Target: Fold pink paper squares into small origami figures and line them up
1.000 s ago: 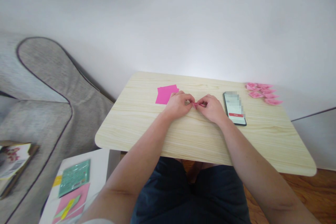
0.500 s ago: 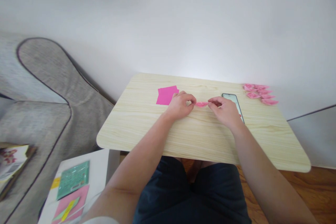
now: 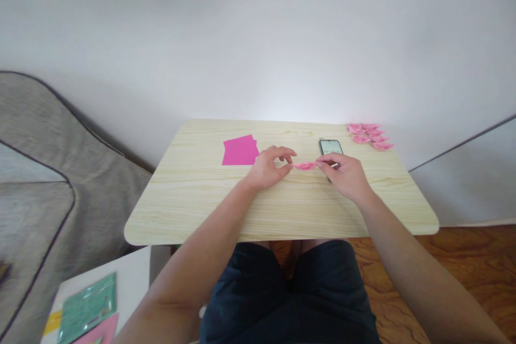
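A small folded pink paper piece (image 3: 305, 165) is stretched between both hands just above the light wooden table (image 3: 209, 199). My left hand (image 3: 268, 167) pinches its left end with thumb and fingers closed. My right hand (image 3: 345, 174) pinches its right end the same way. A stack of flat pink paper squares (image 3: 239, 151) lies left of my left hand. Several finished pink folded pieces (image 3: 370, 136) sit in a group at the table's far right corner.
A phone (image 3: 331, 147) lies face up behind my right hand, partly covered by it. A grey upholstered seat (image 3: 36, 172) stands at the left. A low white surface (image 3: 105, 290) at lower left carries a green packet (image 3: 86, 307) and pink paper. Wood floor (image 3: 443, 258) shows at the right.
My hands have drawn apart, pulling the pink piece out lengthwise between them. The camera has shifted, so the table and phone sit further left in view.
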